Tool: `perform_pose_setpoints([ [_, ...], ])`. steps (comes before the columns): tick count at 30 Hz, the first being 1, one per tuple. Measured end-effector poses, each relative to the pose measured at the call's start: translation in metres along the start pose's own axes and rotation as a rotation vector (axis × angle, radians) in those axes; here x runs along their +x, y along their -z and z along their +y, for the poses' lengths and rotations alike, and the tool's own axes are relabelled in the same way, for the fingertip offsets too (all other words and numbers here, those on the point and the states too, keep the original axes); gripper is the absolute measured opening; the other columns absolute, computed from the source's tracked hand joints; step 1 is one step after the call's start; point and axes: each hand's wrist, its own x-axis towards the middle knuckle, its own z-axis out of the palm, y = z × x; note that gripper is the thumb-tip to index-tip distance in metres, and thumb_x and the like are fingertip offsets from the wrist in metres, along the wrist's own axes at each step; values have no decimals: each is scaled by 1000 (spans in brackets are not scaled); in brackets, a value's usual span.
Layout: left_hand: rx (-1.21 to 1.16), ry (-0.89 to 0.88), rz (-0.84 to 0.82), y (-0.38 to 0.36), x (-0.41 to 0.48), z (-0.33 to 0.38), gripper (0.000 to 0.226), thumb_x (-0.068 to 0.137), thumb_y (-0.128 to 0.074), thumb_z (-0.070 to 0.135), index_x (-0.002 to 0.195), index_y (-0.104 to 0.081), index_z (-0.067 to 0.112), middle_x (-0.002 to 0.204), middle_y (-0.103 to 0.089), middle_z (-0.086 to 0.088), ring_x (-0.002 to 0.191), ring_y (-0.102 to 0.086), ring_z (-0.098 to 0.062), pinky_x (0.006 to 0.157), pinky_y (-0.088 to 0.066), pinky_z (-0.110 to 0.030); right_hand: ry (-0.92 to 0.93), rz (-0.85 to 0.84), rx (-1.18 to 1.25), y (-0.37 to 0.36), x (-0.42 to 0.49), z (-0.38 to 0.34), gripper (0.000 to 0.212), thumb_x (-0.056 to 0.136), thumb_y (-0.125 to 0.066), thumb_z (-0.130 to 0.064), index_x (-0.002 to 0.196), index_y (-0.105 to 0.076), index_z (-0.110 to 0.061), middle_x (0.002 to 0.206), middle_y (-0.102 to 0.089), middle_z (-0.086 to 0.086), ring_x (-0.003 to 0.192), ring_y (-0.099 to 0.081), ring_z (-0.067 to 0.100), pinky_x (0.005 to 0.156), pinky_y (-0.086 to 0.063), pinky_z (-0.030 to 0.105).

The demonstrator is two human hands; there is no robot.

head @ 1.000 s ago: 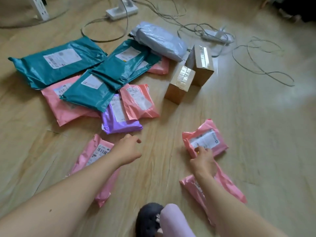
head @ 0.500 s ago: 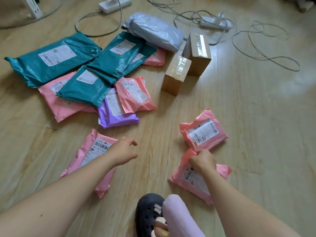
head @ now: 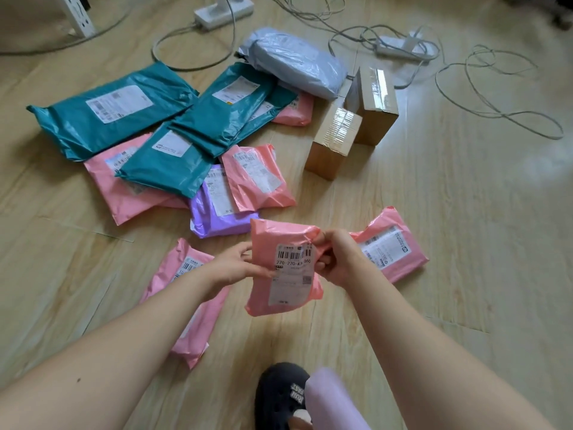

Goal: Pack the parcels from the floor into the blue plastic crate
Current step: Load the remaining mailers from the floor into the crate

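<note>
Nearest: black slipper (head: pixel 279 395) and lilac trouser leg (head: pixel 333 398) at the bottom edge, on the wooden floor (head: pixel 465 259)
Held item: pink parcel (head: pixel 288 274), label facing up, lifted off the floor between both hands; left hand (head: pixel 232 268) pinches its left edge, right hand (head: pixel 338 259) grips its upper right corner, fingers curled into the plastic
On the floor beside the hands: second pink parcel (head: pixel 186 274) partly under the left forearm; third pink parcel (head: pixel 393 246) just beyond the right hand
Middle: purple parcel (head: pixel 210 218), overlapped by a salmon-pink parcel (head: pixel 257 178); overlapping teal parcels (head: pixel 117 113) lying on further pink ones
Far: two taped cardboard boxes (head: pixel 333 141) touching; grey parcel (head: pixel 297 63); white power strip (head: pixel 223 10) and loose cables (head: pixel 496 97)
</note>
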Motion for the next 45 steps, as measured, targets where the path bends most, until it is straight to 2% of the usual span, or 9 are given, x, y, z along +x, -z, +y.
perform_pose_setpoints([
  [4, -60, 1, 82, 10, -11, -1, 32, 70, -80, 8, 99, -69, 13, 98, -73, -4, 95, -68, -24, 81, -55, -30, -17, -39, 92, -30, 4, 2, 24, 82, -43, 0, 62, -41, -12, 46, -38, -1, 31, -32, 7, 32, -33, 13],
  [8, -154, 38, 328, 44, -17, -12, 27, 69, -81, 19, 88, -63, 13, 96, -70, -8, 81, -67, -21, 87, -54, -39, -45, 18, -68, -57, 18, 20, 5, 91, -49, -11, 88, -50, -7, 87, -50, 8, 46, -55, 15, 50, -55, 26],
  [13, -288, 102, 612, 103, -32, -31, 43, 60, -78, 29, 95, -70, 5, 93, -72, -12, 82, -69, -28, 87, -55, -45, -240, -28, -296, -85, 33, 67, 21, 94, -44, -12, 115, -47, -6, 78, -43, 8, 57, -55, 18, 37, -50, 24],
  [15, -296, 164, 608, 127, -38, -48, 60, 46, -76, 38, 98, -70, 8, 97, -72, -13, 86, -69, -30, 89, -54, -47, -275, -71, -409, -98, 39, 82, 14, 91, -49, -12, 104, -50, -10, 74, -45, 5, 52, -57, 15, 38, -49, 22],
  [20, -294, 392, 413, 136, -62, -72, 30, 85, -60, 26, 108, -66, 7, 106, -69, -15, 96, -62, -30, 79, -46, -35, -295, -160, -495, -126, 41, 98, 12, 88, -46, -9, 77, -46, -14, 44, -41, -3, 29, -43, 7, 39, -42, 17],
  [23, -331, 402, 353, 136, -63, -78, 27, 86, -61, 26, 106, -67, 9, 108, -70, -15, 108, -62, -34, 100, -43, -41, -252, -176, -536, -134, 39, 102, 32, 90, -36, -2, 60, -38, -15, 33, -32, -6, 26, -29, 5, 39, -29, 15],
  [30, -406, 379, 240, 125, -75, -77, 15, 90, -57, 23, 95, -66, 12, 76, -75, -5, 64, -70, -17, 75, -53, -31, -147, -132, -855, -135, 42, 103, 27, 84, -36, 0, 78, -58, -16, 70, -52, 4, 54, -42, 13, 53, -36, 20],
  [36, -458, 279, 353, 122, -96, -79, 15, 88, -60, 23, 98, -65, 14, 95, -73, -10, 88, -66, -27, 94, -48, -42, -64, -95, -885, -146, 35, 95, 30, 87, -30, 3, 73, -49, -16, 59, -44, 2, 46, -35, 11, 35, -29, 12],
  [45, -618, 17, 630, 142, -154, -88, 4, 90, -61, 13, 92, -62, 16, 78, -72, 2, 72, -66, -16, 59, -52, -27, 196, -38, -784, -173, 13, 81, 34, 86, -39, 8, 67, -57, -13, 58, -49, 4, 27, -42, 6, 34, -32, 13],
])
